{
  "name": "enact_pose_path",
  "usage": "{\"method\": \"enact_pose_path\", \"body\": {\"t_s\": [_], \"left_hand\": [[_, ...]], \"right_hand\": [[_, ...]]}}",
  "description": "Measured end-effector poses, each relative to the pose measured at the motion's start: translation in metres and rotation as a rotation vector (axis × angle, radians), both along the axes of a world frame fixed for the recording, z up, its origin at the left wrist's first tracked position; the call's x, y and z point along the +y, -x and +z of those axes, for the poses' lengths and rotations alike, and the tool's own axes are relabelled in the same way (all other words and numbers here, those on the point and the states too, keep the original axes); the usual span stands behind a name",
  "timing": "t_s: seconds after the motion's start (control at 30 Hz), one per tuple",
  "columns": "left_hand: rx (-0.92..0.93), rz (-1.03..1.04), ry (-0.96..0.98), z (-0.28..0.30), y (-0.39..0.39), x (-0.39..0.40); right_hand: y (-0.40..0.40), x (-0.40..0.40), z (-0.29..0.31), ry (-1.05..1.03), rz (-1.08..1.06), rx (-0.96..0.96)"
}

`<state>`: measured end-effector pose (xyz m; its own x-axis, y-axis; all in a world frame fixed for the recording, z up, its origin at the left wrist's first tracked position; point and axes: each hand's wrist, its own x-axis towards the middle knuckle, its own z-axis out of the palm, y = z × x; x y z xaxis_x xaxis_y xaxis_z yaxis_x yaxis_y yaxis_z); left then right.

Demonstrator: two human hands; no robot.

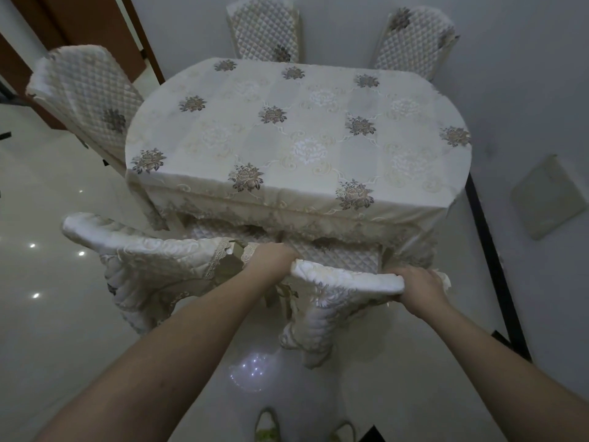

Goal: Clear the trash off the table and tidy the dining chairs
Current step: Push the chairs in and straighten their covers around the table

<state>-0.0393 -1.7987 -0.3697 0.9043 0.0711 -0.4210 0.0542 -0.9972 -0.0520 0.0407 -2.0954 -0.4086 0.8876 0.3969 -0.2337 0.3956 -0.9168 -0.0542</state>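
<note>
Cream quilted-cover dining chair (344,279) gripped by left hand (271,256) and right hand (417,285); floral-clothed counter (296,129) shows no trash (chairs remain).

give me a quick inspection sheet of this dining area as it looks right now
surface: table under a floral tablecloth, no trash seen on it
job's things: near right chair held by its backrest, seat partly under the table; near left chair angled outward; three more chairs around the far and left sides
clutter: flat cushion-like pad lying at the right
hands: left hand and right hand both grip the near right chair's backrest top
cables: nothing seen
surroundings: glossy pale floor, wooden door frame at top left
</note>
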Motion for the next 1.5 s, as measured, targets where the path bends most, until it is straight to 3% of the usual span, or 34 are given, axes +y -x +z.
{"method": "enact_pose_path", "body": {"t_s": [0.4,1.17,1.5], "left_hand": [[-0.139,-0.046,0.021,-0.001,0.011,0.005],[-0.117,-0.064,0.013,0.0,0.008,-0.007],[-0.162,-0.111,0.002,-0.012,0.006,0.002]], "right_hand": [[0.004,0.0,0.002,0.009,-0.01,-0.071],[-0.01,-0.009,0.015,0.156,0.1,0.054],[-0.003,-0.007,0.003,0.095,-0.007,-0.002]]}}
